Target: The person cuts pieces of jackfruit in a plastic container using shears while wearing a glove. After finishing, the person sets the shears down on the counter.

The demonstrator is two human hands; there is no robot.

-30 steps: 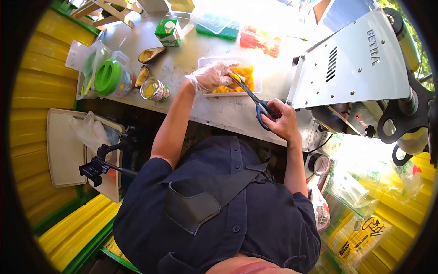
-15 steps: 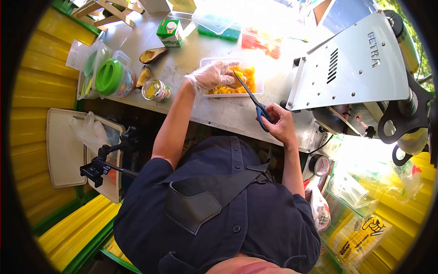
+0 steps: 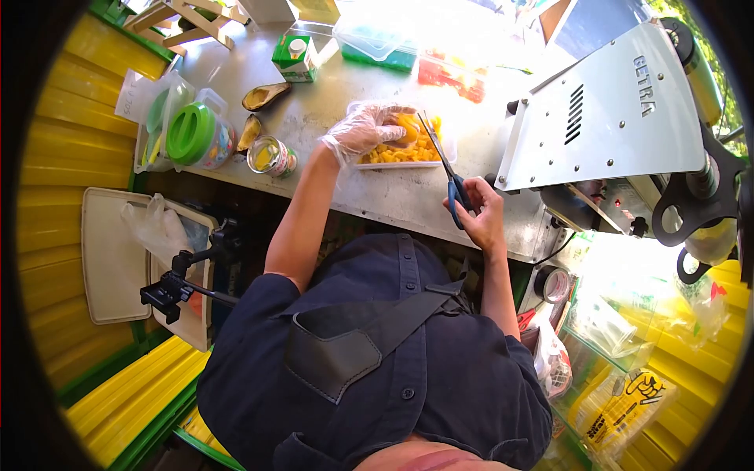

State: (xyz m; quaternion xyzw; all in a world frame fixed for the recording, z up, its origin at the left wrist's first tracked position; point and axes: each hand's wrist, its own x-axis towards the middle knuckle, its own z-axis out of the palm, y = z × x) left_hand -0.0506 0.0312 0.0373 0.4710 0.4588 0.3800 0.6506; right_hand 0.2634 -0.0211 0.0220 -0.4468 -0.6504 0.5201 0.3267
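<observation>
My left hand (image 3: 367, 133), in a clear plastic glove, is closed on a yellow fruit piece (image 3: 408, 125) over a clear tray. Small orange-yellow chunks (image 3: 400, 154) fill much of that tray (image 3: 440, 163). Bare, my right hand (image 3: 481, 213) grips the dark blue handles of the scissors (image 3: 457, 188). Their blades are parted and point up and away, beside the fruit piece at the tray's right part. Left of the tray stands an opened tin can (image 3: 271, 155), near two dark, hollow peel-like pieces (image 3: 265, 96).
Behind are a green-white carton (image 3: 295, 59), a green-filled container (image 3: 377, 51) and a red-filled container (image 3: 452, 74). A green-lidded jar (image 3: 192, 135) stands left. The large metal machine (image 3: 605, 110) occupies the right side of the metal table (image 3: 345, 192).
The scissors have turned more upright and shifted right, with their blades now parted. My left hand has rotated slightly, showing more of the yellow piece.
</observation>
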